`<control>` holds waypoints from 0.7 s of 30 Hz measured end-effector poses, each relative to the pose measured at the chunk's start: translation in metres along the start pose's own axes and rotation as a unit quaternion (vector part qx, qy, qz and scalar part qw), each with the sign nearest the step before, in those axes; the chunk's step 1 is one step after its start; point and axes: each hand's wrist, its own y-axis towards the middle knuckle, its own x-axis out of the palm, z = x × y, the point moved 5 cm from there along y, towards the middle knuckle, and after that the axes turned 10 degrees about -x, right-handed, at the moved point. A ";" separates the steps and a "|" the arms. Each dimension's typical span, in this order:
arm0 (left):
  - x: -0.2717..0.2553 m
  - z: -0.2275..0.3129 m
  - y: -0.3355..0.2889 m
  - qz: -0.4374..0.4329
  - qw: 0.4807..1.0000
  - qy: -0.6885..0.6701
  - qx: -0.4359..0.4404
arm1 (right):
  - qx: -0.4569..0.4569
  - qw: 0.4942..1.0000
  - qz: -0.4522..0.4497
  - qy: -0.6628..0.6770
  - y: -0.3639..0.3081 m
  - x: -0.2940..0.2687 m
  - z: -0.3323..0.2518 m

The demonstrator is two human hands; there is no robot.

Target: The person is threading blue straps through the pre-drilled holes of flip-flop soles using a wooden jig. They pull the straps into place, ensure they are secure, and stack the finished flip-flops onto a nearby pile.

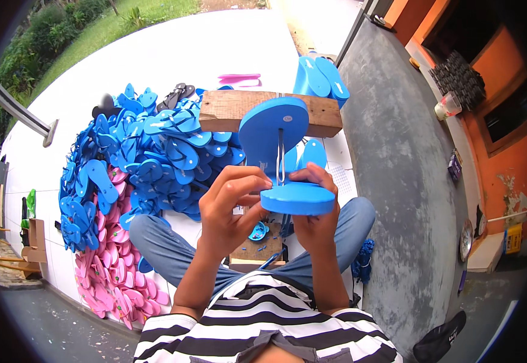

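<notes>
A blue flip-flop sole (296, 201) is bent in front of me, its far part standing up against a wooden beam (222, 110) and its near end folded toward me. Two thin metal prongs (281, 156) run from the upright part down to the folded end. My right hand (318, 213) grips the near end from the right, fingers over the top. On the other side, my left hand (232, 202) is closed at the sole's left edge, fingertips close to the prongs' lower end. The sole partly hides the fingers of both hands.
Blue flip-flops (182, 154) lie heaped to the left, with pink ones (115, 272) nearer me. Between my legs, a small blue dish (258, 230) sits on a wooden board (262, 249). Blue straps (364, 260) lie by my right knee. More blue soles (324, 78) stand behind the beam.
</notes>
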 end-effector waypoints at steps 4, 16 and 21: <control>0.002 0.001 0.015 0.000 0.984 -0.060 -0.166 | 0.057 0.994 0.005 -0.089 0.004 -0.001 -0.008; 0.007 -0.026 0.063 0.074 0.983 -0.007 -0.168 | 0.134 0.983 0.088 -0.088 0.037 0.013 0.038; 0.010 -0.034 0.041 0.027 0.987 -0.071 -0.139 | 0.114 0.985 0.106 -0.079 0.037 0.009 0.038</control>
